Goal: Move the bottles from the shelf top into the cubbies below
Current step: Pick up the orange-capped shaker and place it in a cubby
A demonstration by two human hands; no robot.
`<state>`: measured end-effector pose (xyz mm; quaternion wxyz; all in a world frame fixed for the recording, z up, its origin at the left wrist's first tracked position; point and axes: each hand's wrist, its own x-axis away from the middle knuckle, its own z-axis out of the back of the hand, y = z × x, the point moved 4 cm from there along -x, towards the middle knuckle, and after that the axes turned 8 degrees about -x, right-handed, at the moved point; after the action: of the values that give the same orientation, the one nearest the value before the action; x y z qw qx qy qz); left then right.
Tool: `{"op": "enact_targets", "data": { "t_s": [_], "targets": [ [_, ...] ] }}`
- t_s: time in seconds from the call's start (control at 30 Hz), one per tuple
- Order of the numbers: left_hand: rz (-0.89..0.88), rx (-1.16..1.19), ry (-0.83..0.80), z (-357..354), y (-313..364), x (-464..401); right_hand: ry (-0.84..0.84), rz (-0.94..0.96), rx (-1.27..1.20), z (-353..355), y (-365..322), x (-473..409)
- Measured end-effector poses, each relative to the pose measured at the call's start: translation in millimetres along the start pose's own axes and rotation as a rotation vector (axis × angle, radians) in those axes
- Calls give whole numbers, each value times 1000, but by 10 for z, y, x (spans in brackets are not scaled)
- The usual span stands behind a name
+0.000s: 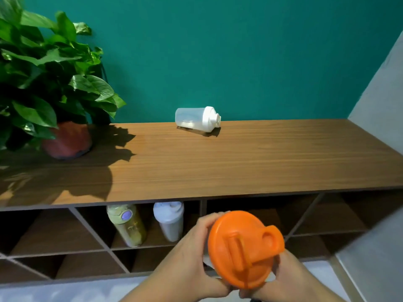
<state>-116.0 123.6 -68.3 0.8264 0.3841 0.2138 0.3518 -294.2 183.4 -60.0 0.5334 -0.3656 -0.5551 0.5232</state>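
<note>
I hold a bottle with a big orange lid in front of the cubbies, below the shelf top's front edge; only its lid shows, its body is hidden. My left hand grips its left side and my right hand its lower right. A clear bottle with a white cap lies on its side on the wooden shelf top, near the back wall. Two bottles stand in one upper cubby: a green one and a white one.
A leafy potted plant in a reddish pot stands at the shelf top's left end. A grey wall closes the right side. Diagonal dividers split the cubbies beneath the top. Pale floor lies below.
</note>
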Motion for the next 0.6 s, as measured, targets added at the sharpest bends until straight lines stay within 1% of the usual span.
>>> {"op": "enact_targets", "data": {
  "t_s": [0.03,0.1,0.17,0.23,0.43,0.53,0.6],
  "targets": [
    [15,1,-40,-113,-91,-29,32,-39,-6,21,164,-23],
    [51,-52,-41,-331,-259,-76,95,-143,-31,61,468,-80],
    [154,-43,7,-521,-444,-128,151,-214,-66,115,774,-180],
    [235,45,58,-676,-596,-186,214,-221,-86,175,987,-288],
    [380,371,-24,-988,-815,-535,309,-217,-181,265,1412,-682],
    [458,462,-40,-1083,-834,-732,340,-245,-193,307,1570,-839],
    [521,490,-10,-1151,-878,-834,382,-251,-161,343,1641,-932]
  ]
}}
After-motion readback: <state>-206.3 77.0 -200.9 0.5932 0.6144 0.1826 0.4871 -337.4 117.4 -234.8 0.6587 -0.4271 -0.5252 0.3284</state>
